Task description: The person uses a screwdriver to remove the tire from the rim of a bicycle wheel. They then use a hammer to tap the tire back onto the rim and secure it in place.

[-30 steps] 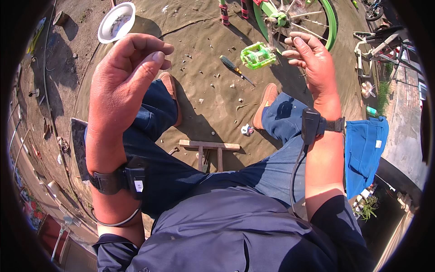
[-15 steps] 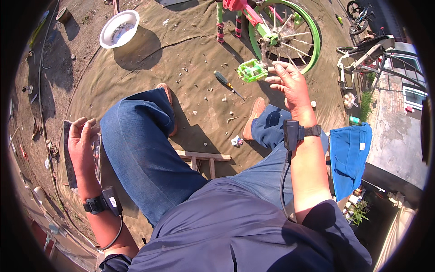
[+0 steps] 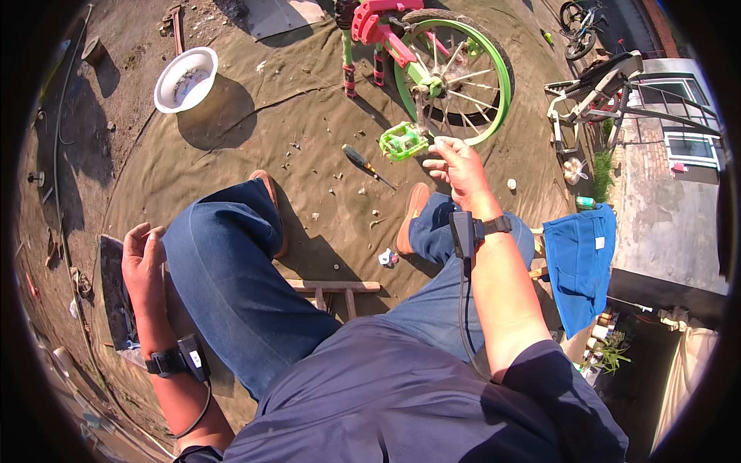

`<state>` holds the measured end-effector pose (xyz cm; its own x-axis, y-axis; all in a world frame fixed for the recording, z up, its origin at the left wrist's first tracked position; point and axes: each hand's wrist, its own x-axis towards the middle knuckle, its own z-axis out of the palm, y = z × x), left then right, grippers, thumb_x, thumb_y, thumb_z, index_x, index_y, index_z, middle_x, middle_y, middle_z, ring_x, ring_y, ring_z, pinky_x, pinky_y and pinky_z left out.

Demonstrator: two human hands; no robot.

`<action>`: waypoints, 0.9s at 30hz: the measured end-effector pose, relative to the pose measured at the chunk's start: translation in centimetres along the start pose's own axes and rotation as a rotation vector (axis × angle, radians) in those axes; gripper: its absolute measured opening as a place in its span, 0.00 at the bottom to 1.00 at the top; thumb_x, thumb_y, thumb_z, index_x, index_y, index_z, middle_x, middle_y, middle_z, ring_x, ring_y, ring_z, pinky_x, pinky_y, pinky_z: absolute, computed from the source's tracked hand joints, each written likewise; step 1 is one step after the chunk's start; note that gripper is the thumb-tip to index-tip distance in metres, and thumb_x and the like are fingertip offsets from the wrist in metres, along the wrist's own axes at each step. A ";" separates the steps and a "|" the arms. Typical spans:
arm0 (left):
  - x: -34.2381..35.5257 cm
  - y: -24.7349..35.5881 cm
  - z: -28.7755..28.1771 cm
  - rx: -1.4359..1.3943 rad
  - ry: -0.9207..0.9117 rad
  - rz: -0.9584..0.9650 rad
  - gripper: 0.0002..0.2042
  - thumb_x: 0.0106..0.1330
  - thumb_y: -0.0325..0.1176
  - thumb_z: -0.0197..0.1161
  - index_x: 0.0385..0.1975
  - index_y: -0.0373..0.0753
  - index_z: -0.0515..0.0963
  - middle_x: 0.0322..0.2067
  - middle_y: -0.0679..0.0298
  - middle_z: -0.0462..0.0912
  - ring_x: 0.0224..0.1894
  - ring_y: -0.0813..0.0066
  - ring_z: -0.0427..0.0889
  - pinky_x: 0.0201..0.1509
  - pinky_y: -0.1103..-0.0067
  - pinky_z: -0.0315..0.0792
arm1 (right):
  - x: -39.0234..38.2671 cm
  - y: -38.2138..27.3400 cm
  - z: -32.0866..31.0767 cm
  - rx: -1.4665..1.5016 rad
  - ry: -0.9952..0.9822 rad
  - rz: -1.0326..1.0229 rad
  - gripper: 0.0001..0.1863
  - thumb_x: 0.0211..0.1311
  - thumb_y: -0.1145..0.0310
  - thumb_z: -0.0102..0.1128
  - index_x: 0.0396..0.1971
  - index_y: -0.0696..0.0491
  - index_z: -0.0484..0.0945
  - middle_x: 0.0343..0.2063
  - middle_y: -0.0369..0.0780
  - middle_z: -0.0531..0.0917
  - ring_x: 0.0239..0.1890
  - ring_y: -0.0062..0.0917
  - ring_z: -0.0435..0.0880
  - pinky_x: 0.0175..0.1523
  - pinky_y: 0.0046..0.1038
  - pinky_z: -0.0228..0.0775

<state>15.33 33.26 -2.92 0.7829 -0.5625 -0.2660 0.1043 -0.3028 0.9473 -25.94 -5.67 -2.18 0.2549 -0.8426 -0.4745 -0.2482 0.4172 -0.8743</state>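
Note:
My right hand (image 3: pixel 465 176) reaches forward, its thumb and index finger pinching the near side of a bright green pedal (image 3: pixel 403 141). The other fingers are loosely curled. Just beyond the pedal stands a small wheel with a green rim (image 3: pixel 505 85) and pale spokes, on a pink and green cycle frame (image 3: pixel 378 27). Whether the pedal is joined to the crank there is hard to make out. My left hand (image 3: pixel 144 266) hovers beside my left knee with loosely bent fingers, nothing visible in it. A screwdriver (image 3: pixel 368 167) with a dark and yellow handle lies on the ground sheet.
A white basin (image 3: pixel 210 77) with small bits inside stands at the far left. A low wooden stool (image 3: pixel 340 286) shows between my legs. Blue cloth (image 3: pixel 580 262) hangs at the right, below a pale bicycle frame (image 3: pixel 587 100). Small scraps dot the brown sheet (image 3: pixel 255 139).
The whole scene has shifted down and left in the view. My right hand stays at the pedal. My left hand has moved slightly, closer to my knee.

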 end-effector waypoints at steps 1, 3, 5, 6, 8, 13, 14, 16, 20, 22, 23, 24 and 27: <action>0.1 -0.3 0.1 0.010 0.000 0.003 0.12 0.73 0.31 0.59 0.52 0.34 0.73 0.42 0.65 0.83 0.33 0.89 0.70 0.38 0.87 0.67 | 0.1 0.3 -0.2 0.006 -0.006 0.003 0.17 0.70 0.60 0.62 0.50 0.56 0.75 0.40 0.38 0.81 0.32 0.21 0.85 0.30 0.17 0.75; 0.2 -0.6 0.3 0.050 -0.005 -0.011 0.12 0.73 0.30 0.59 0.52 0.34 0.73 0.42 0.66 0.82 0.35 0.88 0.72 0.40 0.87 0.68 | 0.4 0.5 -0.6 0.007 -0.009 0.005 0.17 0.70 0.60 0.61 0.49 0.56 0.75 0.39 0.37 0.81 0.32 0.21 0.85 0.30 0.17 0.74; 0.1 -1.4 -0.1 0.046 0.009 -0.011 0.12 0.73 0.30 0.59 0.52 0.34 0.73 0.42 0.66 0.82 0.38 0.86 0.74 0.43 0.86 0.70 | 0.5 0.7 -0.5 0.015 -0.015 0.005 0.17 0.70 0.60 0.61 0.49 0.56 0.75 0.39 0.37 0.81 0.32 0.21 0.85 0.30 0.17 0.74; 0.1 -1.9 -0.1 0.041 0.019 -0.012 0.12 0.73 0.30 0.58 0.52 0.34 0.73 0.42 0.66 0.82 0.39 0.85 0.75 0.44 0.85 0.70 | 0.6 0.7 -0.4 0.017 -0.020 0.003 0.17 0.70 0.60 0.61 0.49 0.55 0.75 0.39 0.37 0.81 0.32 0.21 0.85 0.30 0.17 0.74; -0.6 -2.3 -0.3 -0.024 0.026 -0.033 0.12 0.72 0.30 0.59 0.51 0.31 0.74 0.42 0.63 0.81 0.43 0.81 0.78 0.48 0.83 0.72 | 0.4 0.5 0.7 -0.007 -0.015 0.008 0.16 0.70 0.60 0.61 0.50 0.55 0.75 0.39 0.37 0.81 0.31 0.21 0.85 0.32 0.20 0.74; -1.9 -5.5 0.5 0.077 0.048 -0.254 0.14 0.70 0.33 0.61 0.51 0.32 0.74 0.39 0.63 0.83 0.36 0.80 0.80 0.39 0.81 0.75 | 1.2 1.7 -2.0 -0.044 0.010 0.016 0.18 0.72 0.61 0.59 0.55 0.54 0.72 0.44 0.39 0.83 0.35 0.23 0.87 0.33 0.20 0.79; -2.3 -6.7 0.2 0.154 0.055 -0.285 0.14 0.70 0.32 0.61 0.50 0.32 0.74 0.37 0.62 0.83 0.33 0.79 0.80 0.36 0.80 0.75 | 1.3 1.8 -2.3 -0.052 -0.002 0.003 0.18 0.72 0.61 0.59 0.55 0.54 0.72 0.44 0.39 0.83 0.35 0.23 0.87 0.33 0.20 0.79; -4.0 -7.8 0.3 0.205 0.042 -0.367 0.15 0.69 0.31 0.62 0.50 0.31 0.74 0.37 0.59 0.84 0.30 0.77 0.83 0.34 0.82 0.76 | 1.0 1.5 -1.9 -0.068 0.011 0.019 0.18 0.71 0.60 0.60 0.55 0.53 0.74 0.43 0.39 0.83 0.34 0.23 0.87 0.32 0.19 0.78; -7.7 -11.2 -0.2 0.246 0.019 -0.512 0.15 0.67 0.30 0.62 0.49 0.28 0.75 0.39 0.56 0.84 0.31 0.75 0.85 0.35 0.80 0.77 | 0.8 1.0 -0.8 -0.098 0.006 0.032 0.17 0.72 0.61 0.59 0.55 0.52 0.74 0.43 0.38 0.83 0.34 0.24 0.87 0.31 0.19 0.77; -9.3 -12.5 -0.2 0.240 -0.009 -0.559 0.15 0.66 0.30 0.62 0.49 0.28 0.76 0.38 0.56 0.84 0.31 0.75 0.85 0.36 0.78 0.78 | 0.9 0.7 -0.5 -0.105 0.003 0.041 0.17 0.72 0.61 0.59 0.55 0.52 0.74 0.42 0.39 0.83 0.33 0.24 0.87 0.31 0.20 0.77; -9.8 -12.6 0.0 0.279 -0.031 -0.574 0.15 0.66 0.30 0.62 0.49 0.27 0.76 0.38 0.56 0.85 0.31 0.76 0.85 0.38 0.78 0.78 | 1.0 0.7 -0.7 -0.112 0.000 0.036 0.17 0.72 0.61 0.59 0.55 0.52 0.74 0.42 0.39 0.83 0.34 0.24 0.87 0.31 0.20 0.77; -10.3 -12.7 0.4 0.304 -0.044 -0.575 0.16 0.66 0.31 0.63 0.49 0.28 0.76 0.38 0.55 0.85 0.31 0.75 0.86 0.38 0.77 0.78 | 1.2 0.6 -0.8 -0.118 -0.003 0.032 0.17 0.72 0.61 0.59 0.55 0.52 0.74 0.42 0.39 0.83 0.34 0.24 0.86 0.31 0.20 0.77; -11.8 -13.2 0.7 0.285 -0.072 -0.673 0.16 0.65 0.31 0.63 0.50 0.28 0.76 0.39 0.54 0.86 0.32 0.74 0.86 0.39 0.77 0.79 | 1.3 0.3 -0.2 -0.149 -0.015 0.041 0.18 0.72 0.60 0.59 0.55 0.52 0.74 0.44 0.38 0.84 0.36 0.24 0.86 0.33 0.20 0.77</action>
<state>4.26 43.35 -12.40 0.5621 -0.2306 -0.7943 0.3769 -0.7834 0.4942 -25.89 -6.70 -3.02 0.2551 -0.8203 -0.5119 -0.3944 0.3951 -0.8297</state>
